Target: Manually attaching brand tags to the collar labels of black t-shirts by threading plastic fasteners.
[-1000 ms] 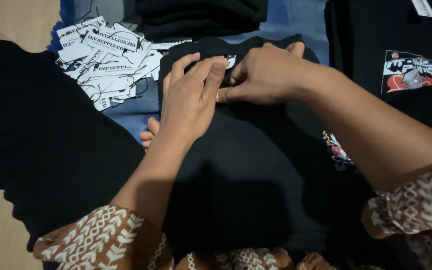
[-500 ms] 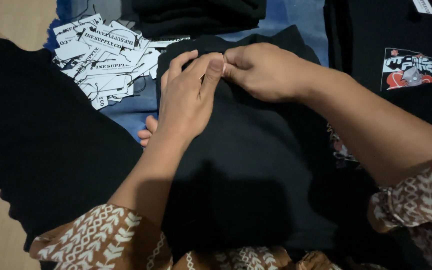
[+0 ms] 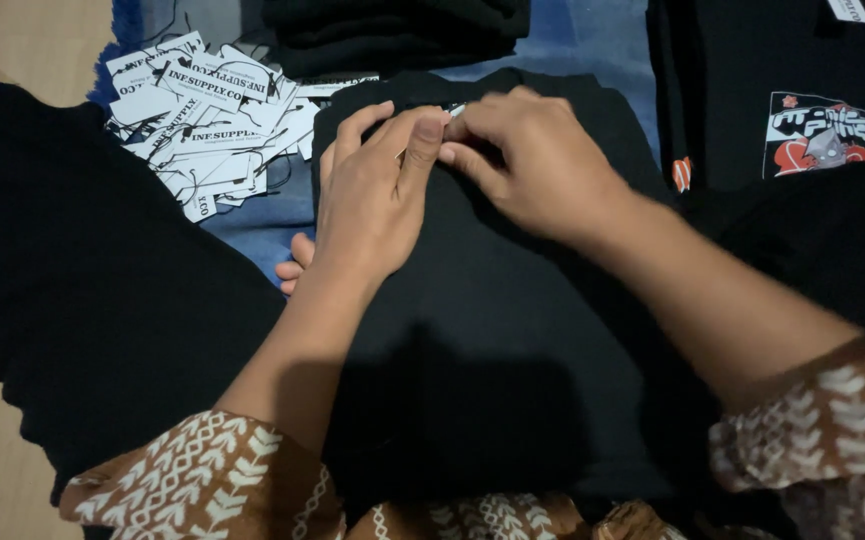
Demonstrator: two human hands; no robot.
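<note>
A folded black shirt (image 3: 492, 330) lies in front of me on a blue cloth. Both hands meet at its neck. My left hand (image 3: 372, 195) rests flat on the collar area, fingertips pinching a small pale tag or pin (image 3: 455, 109) that barely shows. My right hand (image 3: 537, 165) comes in from the right and pinches the same spot, fingers curled tight against the left fingertips. What exactly sits between the fingers is mostly hidden.
A heap of white hang tags with black strings (image 3: 202, 125) lies at the upper left. Black garments lie to the left (image 3: 62, 270), folded ones at the top (image 3: 392, 35), and one with a red and white print (image 3: 817, 135) at the right.
The view has shifted slightly, and both hands stay at the collar. My right hand's fingers have closed in closer against the left fingertips.
</note>
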